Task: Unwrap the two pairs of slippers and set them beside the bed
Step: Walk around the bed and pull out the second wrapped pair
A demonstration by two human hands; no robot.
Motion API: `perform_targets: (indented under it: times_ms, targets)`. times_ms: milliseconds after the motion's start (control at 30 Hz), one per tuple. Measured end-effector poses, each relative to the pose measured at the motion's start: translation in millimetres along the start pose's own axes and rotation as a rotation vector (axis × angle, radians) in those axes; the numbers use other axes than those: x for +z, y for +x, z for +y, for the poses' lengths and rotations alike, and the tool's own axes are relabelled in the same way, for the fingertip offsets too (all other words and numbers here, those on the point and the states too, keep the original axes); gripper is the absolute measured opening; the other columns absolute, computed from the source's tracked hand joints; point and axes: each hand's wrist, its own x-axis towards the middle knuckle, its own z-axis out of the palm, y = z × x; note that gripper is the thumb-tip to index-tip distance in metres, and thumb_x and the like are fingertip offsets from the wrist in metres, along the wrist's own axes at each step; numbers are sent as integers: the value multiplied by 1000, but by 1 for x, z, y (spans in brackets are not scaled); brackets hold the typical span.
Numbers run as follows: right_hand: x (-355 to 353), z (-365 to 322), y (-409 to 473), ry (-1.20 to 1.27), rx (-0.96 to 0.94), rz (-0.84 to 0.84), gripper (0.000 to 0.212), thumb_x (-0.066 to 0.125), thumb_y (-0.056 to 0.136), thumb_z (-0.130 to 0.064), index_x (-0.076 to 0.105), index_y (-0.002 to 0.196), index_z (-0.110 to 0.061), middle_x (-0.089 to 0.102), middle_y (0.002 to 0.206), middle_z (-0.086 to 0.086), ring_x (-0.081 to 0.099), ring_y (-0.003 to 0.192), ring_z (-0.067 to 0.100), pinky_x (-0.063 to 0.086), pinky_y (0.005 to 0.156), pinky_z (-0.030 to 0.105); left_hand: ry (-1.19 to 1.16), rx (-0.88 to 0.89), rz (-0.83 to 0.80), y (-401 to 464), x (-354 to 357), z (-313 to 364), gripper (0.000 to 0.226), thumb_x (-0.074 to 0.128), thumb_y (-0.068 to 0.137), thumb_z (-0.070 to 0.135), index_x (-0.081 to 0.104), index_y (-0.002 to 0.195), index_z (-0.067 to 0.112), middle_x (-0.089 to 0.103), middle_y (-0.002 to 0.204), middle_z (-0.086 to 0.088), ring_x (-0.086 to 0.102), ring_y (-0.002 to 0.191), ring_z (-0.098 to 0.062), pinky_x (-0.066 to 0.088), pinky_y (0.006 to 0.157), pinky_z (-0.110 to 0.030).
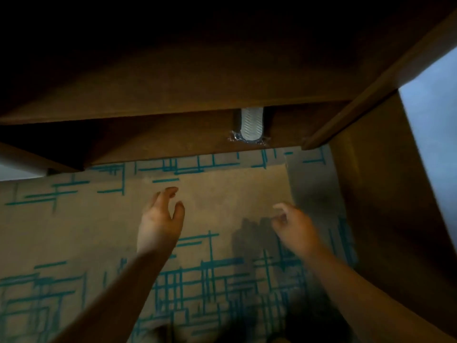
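Note:
A white slipper (251,123) with a ridged sole, still in clear plastic wrap, lies on a low wooden shelf (173,137) under a dark wooden top. Only its near end shows; the rest is hidden by the board above. My left hand (160,219) hovers over the carpet below and left of the slipper, fingers relaxed and holding nothing. My right hand (294,226) is blurred, lower right of the slipper, fingers loosely curled and empty. Neither hand touches the slipper.
A beige carpet (74,231) with teal line patterns covers the floor. A wooden side panel (385,194) stands at the right, with a pale surface (435,115) beyond it. A sliver of pale surface (14,172) shows at the far left.

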Motion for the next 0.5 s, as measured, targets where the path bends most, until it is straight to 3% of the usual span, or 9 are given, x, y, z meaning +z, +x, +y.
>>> perform_targets:
  times_ms: [167, 300, 500]
  targets:
    - [40, 21, 89, -190, -202, 284, 44, 59, 85, -19, 52, 128, -14, 55, 126, 13, 49, 119, 31, 43, 96, 38, 180, 234, 91, 55, 82, -48, 37, 55, 86, 18, 53, 123, 12, 59, 122, -13, 51, 115, -31, 42, 98, -43]
    - [68, 33, 141, -274, -343, 537, 53, 64, 79, -20, 50, 130, -14, 51, 133, 12, 43, 127, 31, 42, 103, 46, 351, 296, 110, 76, 130, -79, 45, 53, 85, 26, 48, 129, 16, 52, 134, -11, 46, 126, -30, 39, 103, -49]
    - [71, 14, 192, -317, -449, 636, 66, 63, 80, -26, 37, 140, -20, 35, 149, 12, 32, 137, 31, 32, 107, 48, 425, 156, 8, 67, 166, -104, 65, 27, 80, 50, 34, 140, 25, 35, 150, -10, 28, 140, -30, 27, 109, -58]
